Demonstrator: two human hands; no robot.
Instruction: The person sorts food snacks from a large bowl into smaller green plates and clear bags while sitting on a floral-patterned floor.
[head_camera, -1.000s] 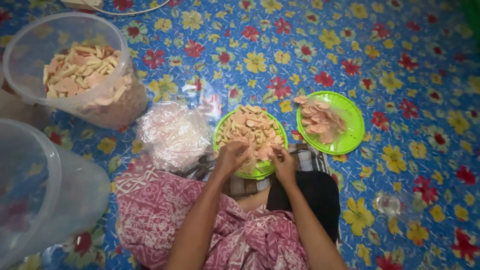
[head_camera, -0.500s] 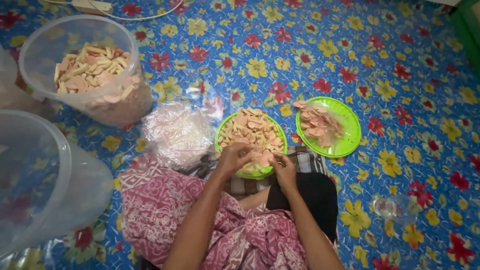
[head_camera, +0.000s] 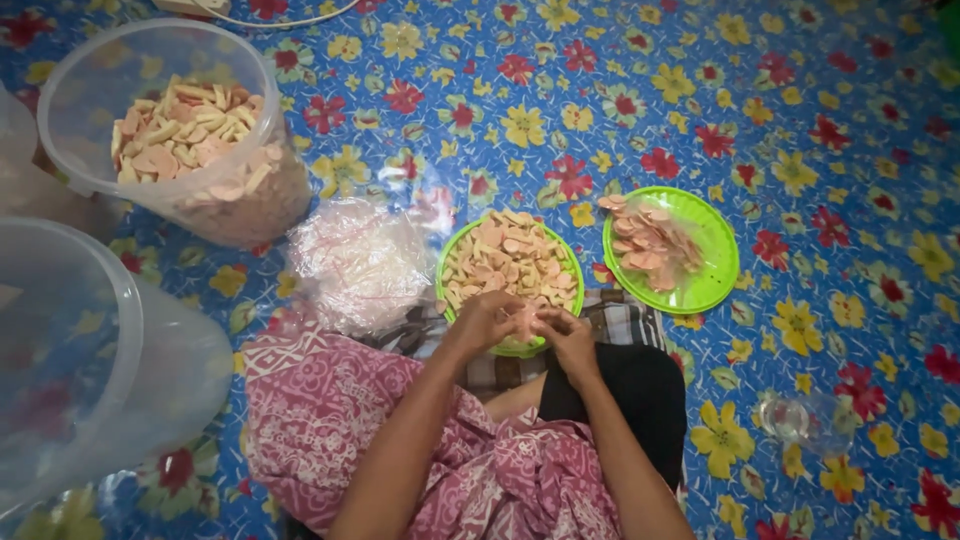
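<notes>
Clear tub of crackers (head_camera: 190, 140), empty clear tub (head_camera: 90, 370), crumpled plastic bag (head_camera: 358, 262), floral mat (head_camera: 820, 90)

We count two green plates (head_camera: 718, 268) at centre frame, two clear tubs (head_camera: 255, 85) at left, two hands (head_camera: 482, 322).

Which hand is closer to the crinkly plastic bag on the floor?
Left. The left hand is just right of the plastic bag, over the near green plate. The right hand is farther right, on the far side of the left hand.
</notes>
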